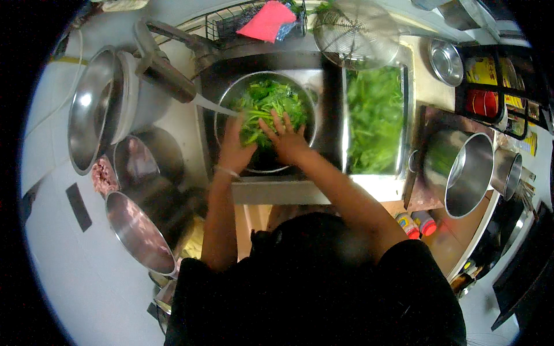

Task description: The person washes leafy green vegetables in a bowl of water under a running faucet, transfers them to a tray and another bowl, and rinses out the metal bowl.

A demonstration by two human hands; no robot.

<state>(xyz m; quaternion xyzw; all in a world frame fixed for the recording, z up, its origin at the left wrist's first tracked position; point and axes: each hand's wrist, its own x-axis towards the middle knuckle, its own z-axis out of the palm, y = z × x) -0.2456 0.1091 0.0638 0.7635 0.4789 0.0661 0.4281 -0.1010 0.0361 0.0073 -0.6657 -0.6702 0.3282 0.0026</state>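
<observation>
Leafy greens (276, 102) with pale green stems fill a round metal bowl (221, 95) standing in the sink (329, 124). My right hand (287, 141) rests on the greens, its fingers spread and nothing gripped between them. At the bowl's left side my left hand (238, 147) reaches into the greens with the thumb apart from the fingers; its fingertips are partly hidden by leaves and water. A stream of water (214, 107) runs from the metal faucet (168, 79) toward my left fingers.
Right of the sink, a rectangular tray (375, 124) holds more greens, partly under a wire strainer (355, 34). A large pot (470, 176) stands farther right. Meat pieces (104, 176) and metal pots (141, 233) are at left. A wire basket (216, 23) sits behind the sink.
</observation>
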